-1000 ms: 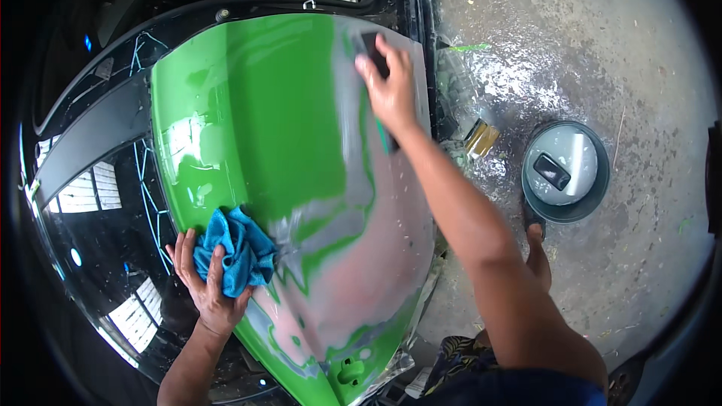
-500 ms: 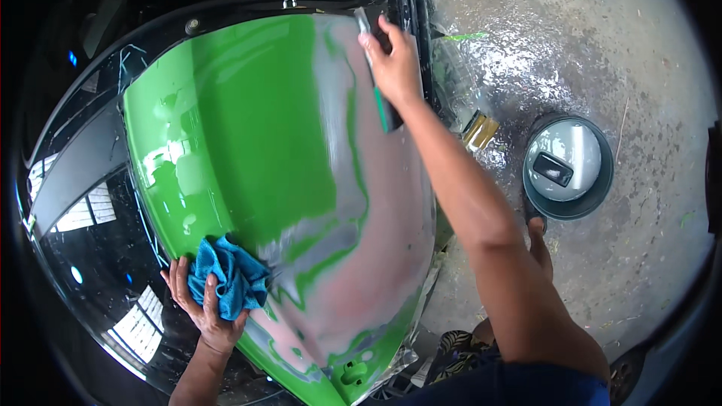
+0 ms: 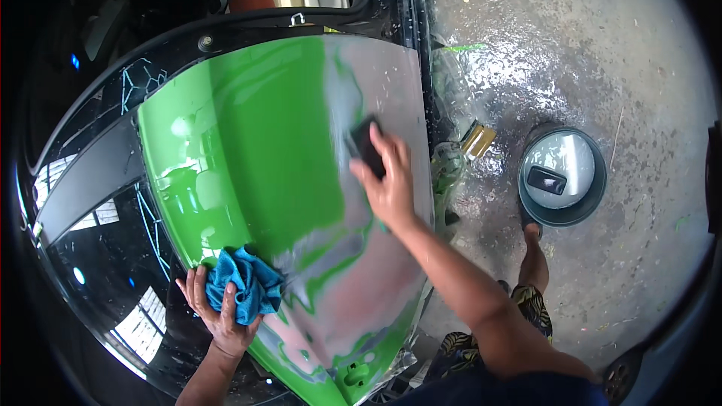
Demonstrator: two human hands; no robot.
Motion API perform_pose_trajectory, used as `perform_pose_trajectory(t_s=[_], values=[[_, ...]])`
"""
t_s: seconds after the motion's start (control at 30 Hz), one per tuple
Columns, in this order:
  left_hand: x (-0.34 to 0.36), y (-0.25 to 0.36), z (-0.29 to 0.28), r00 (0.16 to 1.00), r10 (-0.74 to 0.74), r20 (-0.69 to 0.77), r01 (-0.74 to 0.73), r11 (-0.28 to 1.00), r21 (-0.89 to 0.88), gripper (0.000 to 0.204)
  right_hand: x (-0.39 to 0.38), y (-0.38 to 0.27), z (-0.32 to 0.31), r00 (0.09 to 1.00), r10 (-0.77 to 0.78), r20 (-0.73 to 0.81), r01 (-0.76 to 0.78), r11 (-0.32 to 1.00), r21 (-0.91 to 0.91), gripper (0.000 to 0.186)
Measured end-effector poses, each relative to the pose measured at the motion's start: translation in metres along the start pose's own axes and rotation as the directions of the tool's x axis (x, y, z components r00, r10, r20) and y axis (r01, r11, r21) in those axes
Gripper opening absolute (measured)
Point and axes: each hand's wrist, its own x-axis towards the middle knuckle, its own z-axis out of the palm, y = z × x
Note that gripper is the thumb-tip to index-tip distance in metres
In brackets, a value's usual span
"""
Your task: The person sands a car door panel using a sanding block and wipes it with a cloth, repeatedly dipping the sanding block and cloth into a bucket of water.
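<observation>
Green vehicle panel [image 3: 286, 143] lay right below me in the head view, the only one I had, curving from the dark glass [image 3: 98, 263] on my left to the wet floor [image 3: 639, 105] on my right. My right hand [image 3: 387, 188] had its fingers curled around a dark block [image 3: 367, 149], its far end hidden under my palm and wrist; it seemed to rest against the panel where grey met pink. My left hand [image 3: 226, 322] had its fingers spread over a bunched blue cloth [image 3: 248, 282] at the panel's left edge, pressing lightly, I judged.

By the look of it, the rubbing was partly done. A broad band down the right side and across the lower part was already dull pink and grey, with ragged green outlines between the layers. Those outlines probably wanted more blending. The upper left was glossy green, seemingly untouched, and the lower tip was green too; whether either was meant to be rubbed, I couldn't tell. On the floor stood a bucket [image 3: 564, 217] with a dark rectangular object [image 3: 547, 180] in it.
</observation>
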Motion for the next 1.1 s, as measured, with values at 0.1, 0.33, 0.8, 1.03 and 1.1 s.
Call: perform_pose_trajectory(t_s=[0.1, 0.33, 0.8, 1.03, 1.1], values=[[0.001, -0.001, -0.001, 0.999, 0.005, 0.04, -0.005, 1.0, -0.006, 0.08, 0.007, -0.006, 0.001, 0.998, -0.051, -0.034, 0.052, 0.997, 0.052, 0.07], [-0.001, 0.0, -0.004, 1.0, -0.001, 0.02, 0.001, 1.0, 0.015, 0.076, 0.074, -0.013, 0.009, 0.998, -0.057, 0.007, 0.056, 0.994, 0.095, 0.061], [-0.002, -0.005, -0.002, 0.999, 0.011, 0.039, -0.012, 1.0, 0.01, 0.075, -0.031, -0.026, -0.012, 0.998, -0.015, 0.058, 0.01, 0.996, 0.092, 0.07], [0.015, 0.007, 0.006, 0.999, 0.036, -0.019, -0.036, 0.999, -0.021, 0.077, 0.174, 0.075, -0.019, 0.985, 0.087, -0.151, -0.081, 0.996, 0.049, 0.059], [-0.004, -0.003, -0.003, 0.999, -0.008, 0.051, 0.007, 1.0, 0.019, 0.078, 0.051, 0.018, 0.009, 0.996, 0.078, -0.047, -0.072, 0.991, 0.111, 0.061]])
